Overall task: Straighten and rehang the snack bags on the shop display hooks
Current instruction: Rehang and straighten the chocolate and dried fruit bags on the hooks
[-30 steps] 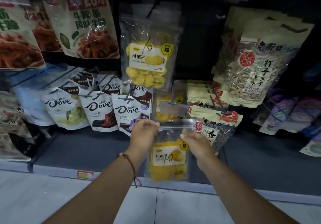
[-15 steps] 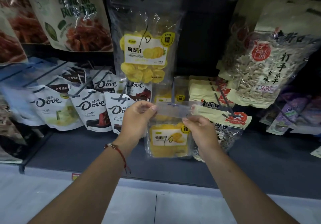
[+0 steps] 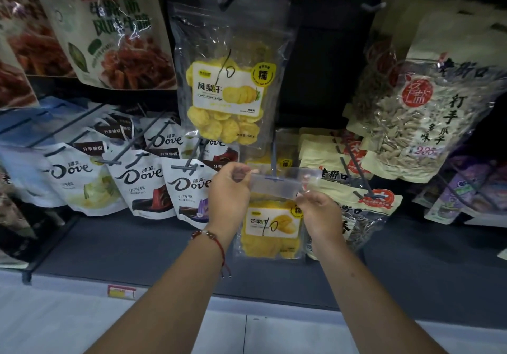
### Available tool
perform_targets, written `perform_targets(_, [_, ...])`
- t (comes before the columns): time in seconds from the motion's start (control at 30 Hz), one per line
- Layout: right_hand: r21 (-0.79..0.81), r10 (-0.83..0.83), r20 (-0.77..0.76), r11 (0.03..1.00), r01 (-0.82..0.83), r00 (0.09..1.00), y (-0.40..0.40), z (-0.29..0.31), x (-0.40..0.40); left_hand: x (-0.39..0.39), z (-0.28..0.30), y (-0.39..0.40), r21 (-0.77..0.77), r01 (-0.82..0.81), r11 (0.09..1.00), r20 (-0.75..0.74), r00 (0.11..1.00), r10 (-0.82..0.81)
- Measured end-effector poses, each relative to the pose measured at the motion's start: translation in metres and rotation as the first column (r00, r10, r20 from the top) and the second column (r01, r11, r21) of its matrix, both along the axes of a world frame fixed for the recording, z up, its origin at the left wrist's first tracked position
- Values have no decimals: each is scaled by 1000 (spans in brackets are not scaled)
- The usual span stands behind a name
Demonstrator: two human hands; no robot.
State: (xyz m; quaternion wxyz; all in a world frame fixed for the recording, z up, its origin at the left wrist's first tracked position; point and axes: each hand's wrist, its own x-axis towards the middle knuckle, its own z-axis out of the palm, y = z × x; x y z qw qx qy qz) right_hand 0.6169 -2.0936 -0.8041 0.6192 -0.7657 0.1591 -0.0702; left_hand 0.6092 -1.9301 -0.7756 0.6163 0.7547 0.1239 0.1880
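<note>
Mango bag [image 3: 271, 227], pinched by left grip [image 3: 229, 191] and right grip [image 3: 319, 213], meets hook [image 3: 273, 161] between Dove pouches [image 3: 142, 186] and seed bags [image 3: 365, 205].

Mango bag [image 3: 271, 227]: clear pouch, yellow dried slices inside, white/yellow label with "10" scrawled in marker. It hangs upright in front of me. Its clear header strip sits level at the tip of the display hook [image 3: 273, 161], whose crossbar shows against the strip. I can't tell whether the hole is on the hook. My left hand [image 3: 230, 191] pinches the strip's left end, my right hand [image 3: 319, 212] its right end.
</note>
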Motion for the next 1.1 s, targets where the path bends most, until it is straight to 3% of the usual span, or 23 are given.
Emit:
perform_targets(0.27, [-145,36,27,989,-32,999,3,-2,4,0,-16,11,213,-22,977,25,1000,17])
perform_targets(0.5, [-362,140,66,926,-107,988,-5,8,-13,-39,-22,37,581,98,808,-98,994,-50])
perform_targets(0.63, [-527,236,2,826,-200,972,-11,15,-39,-69,-22,50,787,179,590,-179,982,-60])
perform_targets(0.73, [-692,265,-39,689,-218,963,-16,19,-63,-92,-18,55,837,271,475,-315,949,15])
perform_targets(0.87, [-784,287,-128,557,-274,949,-25,33,-104,-131,-4,66,831,333,445,-408,909,82])
perform_targets(1.1, [-916,362,-122,317,-245,924,-20,51,-171,-199,-5,108,861,365,355,-430,894,126])
